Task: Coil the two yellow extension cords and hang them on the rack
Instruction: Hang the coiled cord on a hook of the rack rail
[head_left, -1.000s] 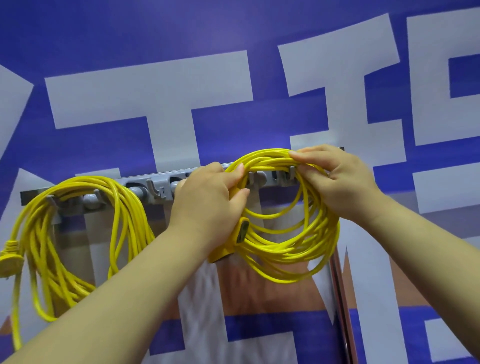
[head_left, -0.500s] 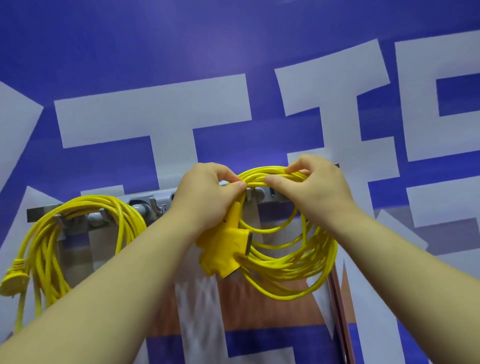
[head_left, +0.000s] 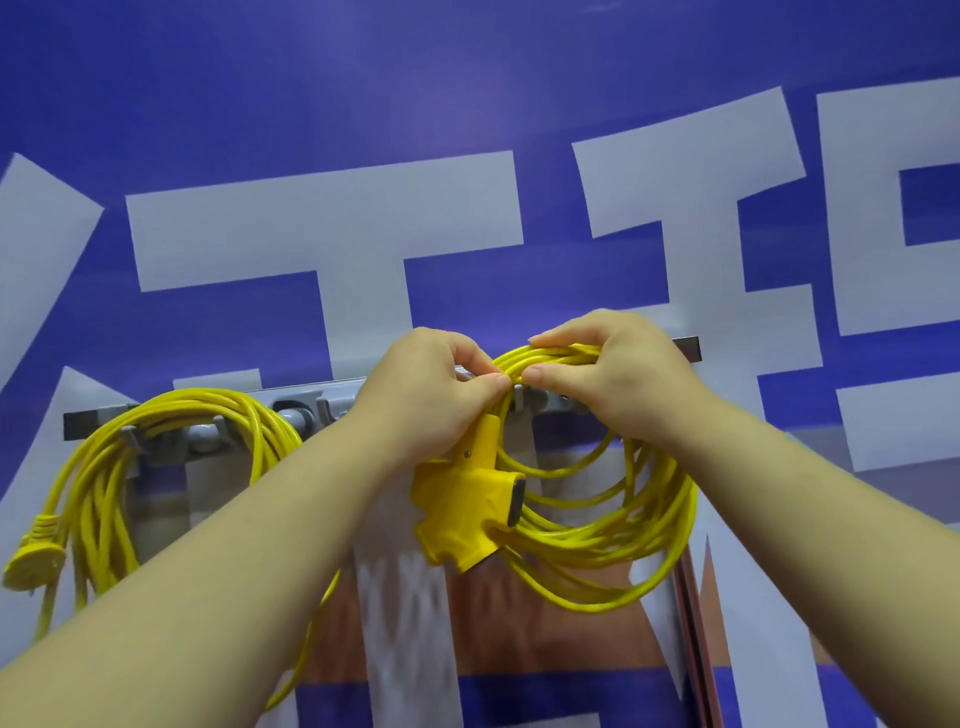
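Observation:
A grey wall rack (head_left: 311, 402) with hooks runs across the blue and white wall. One coiled yellow cord (head_left: 104, 467) hangs on its left hooks, its round plug (head_left: 34, 553) dangling at the far left. The second coiled yellow cord (head_left: 623, 535) is held up at the rack's right part. My right hand (head_left: 618, 379) grips the top of that coil, thumb under the strands. My left hand (head_left: 431, 395) pinches the strands just left of it, above the yellow socket block (head_left: 462, 514) that hangs down. The hooks behind my hands are hidden.
A thin metal strip (head_left: 693, 623) runs down the wall below the rack's right end. One loose yellow strand (head_left: 306, 654) trails down behind my left forearm.
My hands have drawn close together at the top of the second coil. The socket block has dropped out of my left palm and now hangs free. The view tilted up slightly.

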